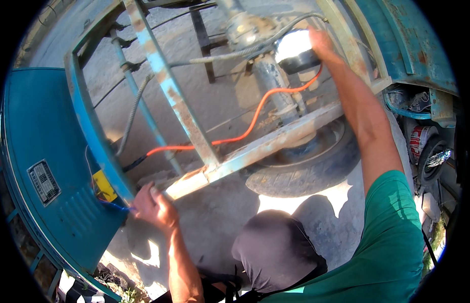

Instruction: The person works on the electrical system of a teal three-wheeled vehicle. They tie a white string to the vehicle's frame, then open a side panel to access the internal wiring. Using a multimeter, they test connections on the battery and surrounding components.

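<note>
At the upper right my right hand [322, 44] is closed on the side of a black round housing [300, 63] whose pale top glares in the sun. An orange cable [255, 118] runs from beside that housing across the metal frame [164, 86] to a black end at the left. My left hand [156, 207] is at the frame's lower left corner, its fingers curled. A thin blue wire [113, 204] meets its fingertips, below a yellow piece [104, 185]. Whether the fingers grip the wire or the frame is hidden.
Beneath the frame are an axle [275, 86] and a tyre [300, 177]. Grey corrugated conduit [214, 59] crosses above the axle. A teal metal panel [58, 126] stands at left, a teal body side [422, 40] at right. My dark-trousered knee [275, 247] is close to the tyre.
</note>
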`<state>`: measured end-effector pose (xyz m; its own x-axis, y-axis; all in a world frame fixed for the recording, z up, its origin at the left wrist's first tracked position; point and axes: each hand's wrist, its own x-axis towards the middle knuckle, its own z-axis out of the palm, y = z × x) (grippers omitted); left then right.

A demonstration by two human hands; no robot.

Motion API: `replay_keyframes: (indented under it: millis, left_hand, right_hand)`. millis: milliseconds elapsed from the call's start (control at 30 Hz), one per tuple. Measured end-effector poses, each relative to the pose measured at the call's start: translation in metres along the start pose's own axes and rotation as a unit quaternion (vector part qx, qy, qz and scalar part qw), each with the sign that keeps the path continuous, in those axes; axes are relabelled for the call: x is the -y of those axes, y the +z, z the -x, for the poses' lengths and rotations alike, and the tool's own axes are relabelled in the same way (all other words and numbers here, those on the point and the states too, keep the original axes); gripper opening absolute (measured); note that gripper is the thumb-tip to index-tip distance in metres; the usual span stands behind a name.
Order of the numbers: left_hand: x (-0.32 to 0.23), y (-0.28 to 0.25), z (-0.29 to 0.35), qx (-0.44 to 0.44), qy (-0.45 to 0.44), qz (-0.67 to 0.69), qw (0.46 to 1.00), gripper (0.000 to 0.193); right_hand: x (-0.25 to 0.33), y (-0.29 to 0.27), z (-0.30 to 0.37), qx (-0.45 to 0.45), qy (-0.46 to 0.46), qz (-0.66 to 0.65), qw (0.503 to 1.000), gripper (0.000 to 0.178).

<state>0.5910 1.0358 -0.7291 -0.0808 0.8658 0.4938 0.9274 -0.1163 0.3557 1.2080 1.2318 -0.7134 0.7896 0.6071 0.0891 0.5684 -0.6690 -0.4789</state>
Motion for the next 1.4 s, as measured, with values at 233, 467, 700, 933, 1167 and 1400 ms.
replay_keyframes:
  millis: [233, 467, 700, 933, 1167, 1400]
  left_hand:
    - [0.009, -0.004, -0.001, -0.015, 0.005, -0.007, 1.000, 0.030]
    - [-0.004, -0.004, -0.015, -0.011, -0.016, 0.026, 0.999, 0.016]
    - [0.015, -0.017, -0.002, -0.034, -0.044, 0.052, 0.997, 0.012]
    - [0.006, -0.015, -0.003, -0.041, -0.051, 0.056, 0.996, 0.012]
    - [0.012, -0.022, 0.002, -0.045, -0.049, 0.057, 0.996, 0.008]
    - [0.014, -0.028, 0.006, -0.039, -0.054, 0.058, 0.996, 0.012]
  right_hand:
    - [0.015, 0.016, -0.004, 0.010, -0.023, 0.006, 1.000, 0.068]
    - [-0.057, 0.015, -0.071, 0.032, -0.024, 0.034, 0.999, 0.069]
    - [-0.042, 0.041, -0.080, -0.007, -0.052, 0.035, 0.998, 0.065]
    - [-0.047, 0.034, -0.090, -0.040, -0.125, 0.043, 0.990, 0.059]
    - [-0.017, 0.016, -0.032, -0.066, -0.150, 0.011, 0.986, 0.056]
    - [0.066, 0.017, 0.033, 0.008, -0.284, -0.134, 0.950, 0.039]
